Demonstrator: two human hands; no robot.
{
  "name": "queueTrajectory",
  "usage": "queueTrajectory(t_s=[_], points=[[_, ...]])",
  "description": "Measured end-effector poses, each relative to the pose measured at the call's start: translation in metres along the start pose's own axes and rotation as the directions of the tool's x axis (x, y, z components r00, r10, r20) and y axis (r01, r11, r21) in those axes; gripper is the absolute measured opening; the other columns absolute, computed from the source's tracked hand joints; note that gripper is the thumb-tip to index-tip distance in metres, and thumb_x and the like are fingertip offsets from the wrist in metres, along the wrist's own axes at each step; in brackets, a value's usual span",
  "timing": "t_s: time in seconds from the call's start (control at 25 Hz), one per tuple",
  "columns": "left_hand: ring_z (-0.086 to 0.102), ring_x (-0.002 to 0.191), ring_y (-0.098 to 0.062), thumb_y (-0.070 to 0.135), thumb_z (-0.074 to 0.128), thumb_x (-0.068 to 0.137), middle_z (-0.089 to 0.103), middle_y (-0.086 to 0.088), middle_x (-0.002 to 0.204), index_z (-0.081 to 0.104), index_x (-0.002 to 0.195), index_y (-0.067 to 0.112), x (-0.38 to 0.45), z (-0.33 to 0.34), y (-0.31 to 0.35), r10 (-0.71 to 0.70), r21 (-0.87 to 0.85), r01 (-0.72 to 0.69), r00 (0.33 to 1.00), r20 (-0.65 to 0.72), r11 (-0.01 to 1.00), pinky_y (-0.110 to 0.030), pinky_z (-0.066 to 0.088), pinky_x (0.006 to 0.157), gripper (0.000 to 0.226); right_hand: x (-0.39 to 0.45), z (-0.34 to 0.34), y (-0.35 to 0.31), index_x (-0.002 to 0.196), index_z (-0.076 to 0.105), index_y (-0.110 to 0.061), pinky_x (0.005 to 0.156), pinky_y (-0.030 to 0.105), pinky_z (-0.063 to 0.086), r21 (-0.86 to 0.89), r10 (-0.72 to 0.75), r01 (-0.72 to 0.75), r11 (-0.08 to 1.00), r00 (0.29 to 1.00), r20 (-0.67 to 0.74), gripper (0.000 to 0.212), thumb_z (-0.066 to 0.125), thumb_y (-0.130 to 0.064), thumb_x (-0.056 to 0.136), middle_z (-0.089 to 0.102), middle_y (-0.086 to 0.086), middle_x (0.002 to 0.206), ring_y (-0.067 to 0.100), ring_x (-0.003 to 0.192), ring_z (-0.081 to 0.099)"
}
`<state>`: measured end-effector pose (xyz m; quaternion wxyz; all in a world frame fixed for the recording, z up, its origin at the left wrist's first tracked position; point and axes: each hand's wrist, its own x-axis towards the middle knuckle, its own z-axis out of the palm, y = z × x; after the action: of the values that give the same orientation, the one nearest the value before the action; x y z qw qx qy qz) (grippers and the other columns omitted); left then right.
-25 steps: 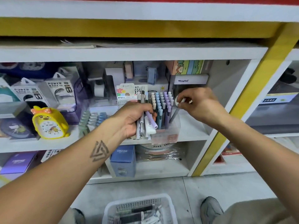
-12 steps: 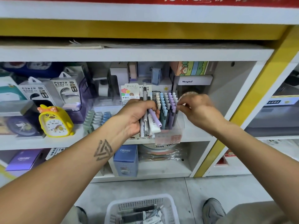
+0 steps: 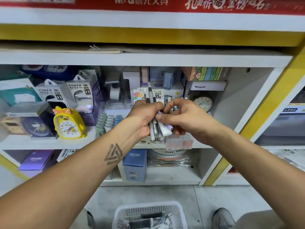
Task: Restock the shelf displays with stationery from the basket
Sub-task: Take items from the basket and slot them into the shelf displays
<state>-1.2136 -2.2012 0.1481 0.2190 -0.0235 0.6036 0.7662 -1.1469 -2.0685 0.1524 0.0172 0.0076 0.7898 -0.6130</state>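
Right, my left hand [image 3: 143,119] is wrapped around a bundle of pens and markers [image 3: 156,128], held roughly upright in front of the middle shelf [image 3: 49,142]. The grey barrels poke up above my knuckles and the lower ends, one white and one lilac, stick out below my palm. My right hand [image 3: 184,119] has its fingers curled in against that bundle, thumb and fingertips pinching at the lilac pen [image 3: 168,125] near the top of my left fist; I cannot tell whether it grips only that one. Both hands touch each other in front of the clear pen display box [image 3: 179,142], whose pastel pen caps [image 3: 175,107] just show above my right fingers. Behind the bundle stands a printed pencil pack [image 3: 156,95].

On the floor below, between my shoes, sits the white mesh basket [image 3: 122,212], with dark and white stationery [image 3: 148,220] lying in it.

To the left on the same shelf I see a yellow chick alarm clock [image 3: 68,123], two power bank packages [image 3: 66,95] behind it, and a row of green and blue pastel items [image 3: 109,120] just beside my left wrist. To the right, at the back, a round pale clock [image 3: 203,103] stands under a white box marked Henghui [image 3: 208,85]. On the lower shelf a blue CRUHRE box [image 3: 134,164] stands upright, and a purple one [image 3: 37,160] lies further left.
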Motion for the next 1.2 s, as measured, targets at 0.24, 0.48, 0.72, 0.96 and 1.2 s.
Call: queueTrajectory(t_s=[0.24,0.48,0.72,0.96,1.2], points=[[0.069,0.066,-0.04,0.019,0.081,0.078,0.067,-0.03,0.094,0.064,0.105,-0.011,-0.002,-0.007,0.003,-0.036,-0.097,0.041,0.998,0.058,0.994,-0.052,0.056,0.059,0.044,0.008,0.008,-0.002,0.109,0.059,0.0,0.035,0.019,0.032,0.065,0.0,0.002,0.998,1.0,-0.024,0.026,0.073,-0.011,0.09,0.057,0.005,0.051,0.013,0.037,0.047],[0.062,0.046,-0.034,0.019,0.078,0.082,0.064,-0.023,0.064,0.06,0.088,-0.006,0.002,-0.008,0.006,0.012,-0.102,-0.005,0.998,0.068,0.995,-0.044,0.053,0.045,0.032,0.012,0.015,-0.002,0.119,0.052,-0.001,0.038,0.021,0.041,0.176,-0.059,0.082,0.981,0.989,-0.133,0.031,0.068,-0.005,0.093,0.063,0.005,0.053,0.015,0.039,0.054],[0.068,0.06,-0.028,0.017,0.08,0.08,0.068,-0.019,0.084,0.05,0.125,-0.005,0.002,-0.01,0.012,0.053,-0.096,-0.052,0.998,0.013,0.994,-0.04,0.056,0.053,0.058,0.005,-0.006,-0.005,0.149,0.03,-0.012,0.053,0.03,0.059,0.355,0.01,0.021,0.935,0.996,-0.086,0.071,0.067,0.0,0.091,0.075,0.022,0.089,0.032,0.062,0.072],[0.067,0.06,-0.021,0.015,0.082,0.077,0.069,-0.017,0.089,0.048,0.132,-0.004,0.001,-0.007,0.009,0.082,-0.019,-0.082,0.997,0.001,0.996,-0.036,0.058,0.059,0.068,-0.007,-0.048,0.001,0.159,0.001,-0.036,0.062,0.035,0.062,0.296,0.029,0.01,0.955,0.992,-0.126,0.107,0.066,0.011,0.088,0.071,0.015,0.077,0.04,0.073,0.074],[0.066,0.048,-0.017,0.011,0.08,0.08,0.068,-0.005,0.06,0.06,0.1,0.003,-0.002,0.004,0.0,0.043,-0.019,-0.042,0.999,0.031,0.999,-0.028,0.053,0.047,0.029,-0.011,-0.059,0.006,0.153,0.022,-0.032,0.061,0.034,0.06,0.163,-0.018,0.044,0.986,0.988,-0.157,0.095,0.069,0.014,0.084,0.069,0.021,0.078,0.044,0.077,0.073]])
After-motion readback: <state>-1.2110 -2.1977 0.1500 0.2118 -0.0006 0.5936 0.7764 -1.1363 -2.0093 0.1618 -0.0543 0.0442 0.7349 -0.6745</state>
